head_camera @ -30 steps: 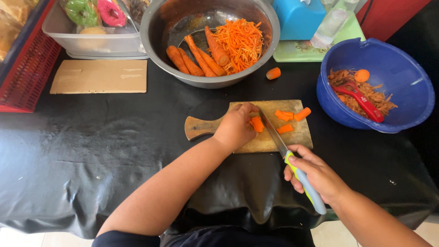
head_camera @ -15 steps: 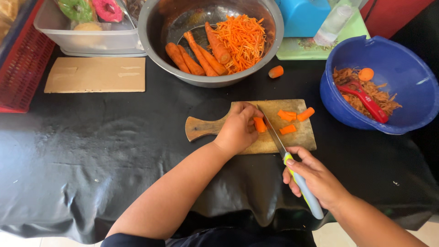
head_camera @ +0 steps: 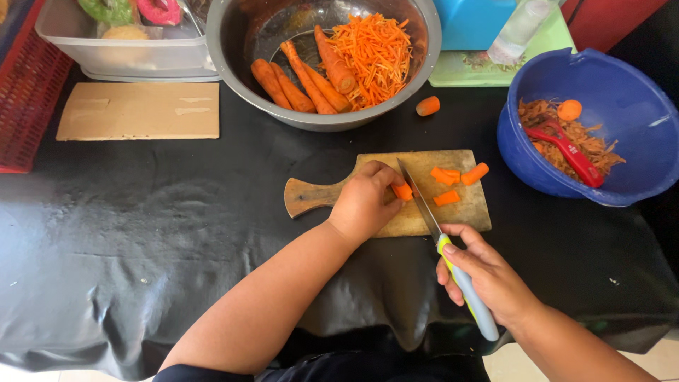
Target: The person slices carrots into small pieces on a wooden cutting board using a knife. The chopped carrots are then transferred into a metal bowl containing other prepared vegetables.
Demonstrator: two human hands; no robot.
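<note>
My left hand (head_camera: 366,201) presses a carrot piece (head_camera: 403,191) down on a small wooden cutting board (head_camera: 472,209). My right hand (head_camera: 484,272) grips a knife (head_camera: 424,209) by its grey and yellow handle; the blade lies against the carrot piece just right of my left fingers. Three cut carrot slices (head_camera: 453,180) lie on the right part of the board.
A steel bowl (head_camera: 240,71) behind the board holds whole peeled carrots and shredded carrot. A blue bowl (head_camera: 622,85) at right holds peelings and a red peeler (head_camera: 569,152). A carrot end (head_camera: 427,106) lies on the black cloth. Cardboard (head_camera: 138,111), a clear tub (head_camera: 120,49) and a red crate (head_camera: 25,106) are at left.
Both hands stay at the board in almost the same pose; the knife blade sits at the carrot piece throughout. The camera view has shifted slightly.
</note>
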